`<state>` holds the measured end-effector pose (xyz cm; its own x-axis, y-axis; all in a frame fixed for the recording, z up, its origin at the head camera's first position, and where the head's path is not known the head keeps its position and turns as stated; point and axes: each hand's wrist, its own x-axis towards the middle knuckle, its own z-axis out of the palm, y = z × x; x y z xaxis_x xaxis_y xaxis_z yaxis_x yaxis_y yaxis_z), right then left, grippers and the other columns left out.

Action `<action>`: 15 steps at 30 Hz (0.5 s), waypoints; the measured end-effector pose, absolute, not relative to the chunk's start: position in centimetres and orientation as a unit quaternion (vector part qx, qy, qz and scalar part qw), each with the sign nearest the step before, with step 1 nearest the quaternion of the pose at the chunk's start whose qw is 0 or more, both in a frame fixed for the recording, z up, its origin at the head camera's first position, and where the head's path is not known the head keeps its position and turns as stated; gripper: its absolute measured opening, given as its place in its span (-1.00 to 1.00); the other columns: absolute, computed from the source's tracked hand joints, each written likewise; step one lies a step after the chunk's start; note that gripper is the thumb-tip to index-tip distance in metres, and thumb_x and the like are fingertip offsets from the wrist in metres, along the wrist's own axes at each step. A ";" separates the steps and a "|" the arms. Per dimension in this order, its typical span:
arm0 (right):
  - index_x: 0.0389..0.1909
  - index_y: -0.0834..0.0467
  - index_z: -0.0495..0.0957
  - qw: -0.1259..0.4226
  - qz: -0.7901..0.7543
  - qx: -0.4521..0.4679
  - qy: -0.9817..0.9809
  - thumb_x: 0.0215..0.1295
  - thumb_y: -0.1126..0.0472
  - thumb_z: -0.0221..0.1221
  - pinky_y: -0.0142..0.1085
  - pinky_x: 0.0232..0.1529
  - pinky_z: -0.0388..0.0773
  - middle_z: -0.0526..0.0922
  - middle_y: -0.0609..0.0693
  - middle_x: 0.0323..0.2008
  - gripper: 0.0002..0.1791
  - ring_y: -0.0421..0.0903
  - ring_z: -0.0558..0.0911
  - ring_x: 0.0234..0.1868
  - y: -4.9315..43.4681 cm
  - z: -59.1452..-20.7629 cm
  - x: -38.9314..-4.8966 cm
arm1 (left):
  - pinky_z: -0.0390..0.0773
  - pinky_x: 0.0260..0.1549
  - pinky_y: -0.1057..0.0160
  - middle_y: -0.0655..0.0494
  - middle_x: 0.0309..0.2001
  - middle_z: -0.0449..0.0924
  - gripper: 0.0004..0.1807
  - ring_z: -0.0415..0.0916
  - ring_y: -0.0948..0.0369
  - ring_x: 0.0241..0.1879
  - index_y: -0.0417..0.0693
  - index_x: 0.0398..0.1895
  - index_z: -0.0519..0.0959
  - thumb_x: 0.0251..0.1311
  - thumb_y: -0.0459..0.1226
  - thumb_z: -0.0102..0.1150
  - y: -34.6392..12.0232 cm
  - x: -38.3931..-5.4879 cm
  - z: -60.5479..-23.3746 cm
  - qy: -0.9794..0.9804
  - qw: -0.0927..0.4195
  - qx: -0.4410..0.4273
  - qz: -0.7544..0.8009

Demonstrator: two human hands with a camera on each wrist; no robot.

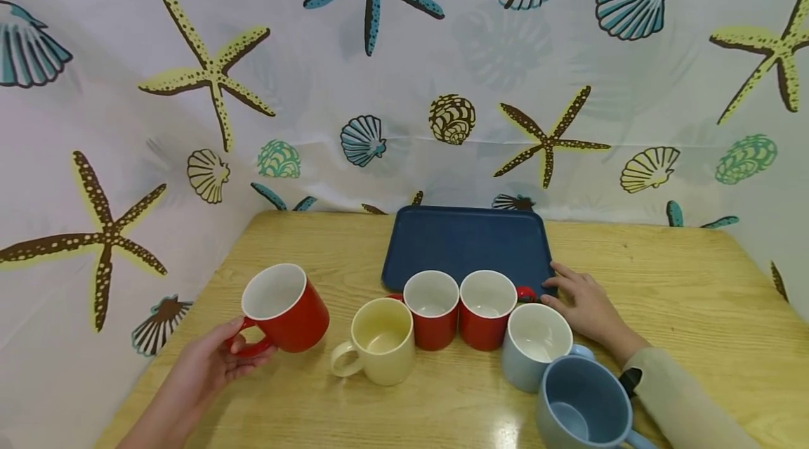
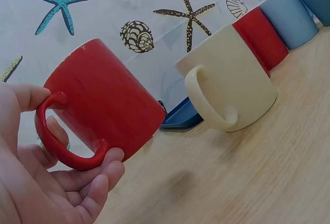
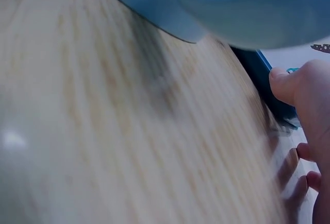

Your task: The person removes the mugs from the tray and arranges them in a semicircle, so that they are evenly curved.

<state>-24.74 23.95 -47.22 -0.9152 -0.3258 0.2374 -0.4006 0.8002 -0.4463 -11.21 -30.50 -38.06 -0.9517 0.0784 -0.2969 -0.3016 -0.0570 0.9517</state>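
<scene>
My left hand (image 1: 218,358) grips a red mug (image 1: 293,319) with a white inside by its handle. The mug tilts toward me and hangs over the table, with a shadow below it in the left wrist view. Just right of it stands a cream mug (image 2: 232,80), its handle toward the left hand. Behind the mugs lies a dark blue tray (image 1: 468,242). My right hand (image 1: 584,305) reaches to the tray's front right corner, fingers extended at its edge. In the right wrist view that hand (image 3: 314,100) shows only partly, at the right border.
Two more red mugs (image 1: 432,326) (image 1: 485,326) stand side by side in front of the tray. Right of them are a pale blue mug (image 1: 521,358) and a darker blue mug (image 1: 553,414) beside the right forearm. A patterned cloth (image 1: 404,175) hangs behind the wooden table (image 1: 442,410).
</scene>
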 end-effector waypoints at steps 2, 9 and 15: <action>0.00 0.16 0.56 0.076 0.251 0.193 -0.945 0.24 -0.02 0.16 0.21 0.06 0.24 0.27 0.18 0.30 -0.58 0.24 0.32 0.13 24.0 -47.2 -24.7 | 0.53 -0.19 0.24 -0.02 -0.37 0.65 -0.55 0.62 0.08 -0.17 -0.02 -0.63 0.28 0.40 0.00 -0.21 -30.6 -10.6 -38.0 0.679 0.131 -0.091 0.717; -0.01 0.18 0.56 0.083 0.251 0.197 -0.944 0.24 0.00 0.17 0.21 0.06 0.24 0.27 0.19 0.29 -0.59 0.25 0.33 0.13 23.9 -47.1 -24.6 | 0.51 -0.09 0.22 0.08 -0.33 0.49 -0.54 0.59 0.12 -0.13 -0.03 -0.61 0.28 0.43 0.00 -0.29 -31.6 -8.8 -38.2 0.684 0.179 -0.097 0.700; -0.02 0.20 0.56 0.088 0.246 0.206 -0.943 0.24 0.02 0.17 0.20 0.04 0.26 0.28 0.22 0.28 -0.60 0.26 0.34 0.11 23.8 -46.9 -24.7 | 0.50 -0.10 0.24 0.14 -0.29 0.53 -0.53 0.58 0.18 -0.11 -0.02 -0.63 0.28 0.47 -0.11 -0.43 -32.5 -7.7 -39.5 0.663 0.231 -0.019 0.712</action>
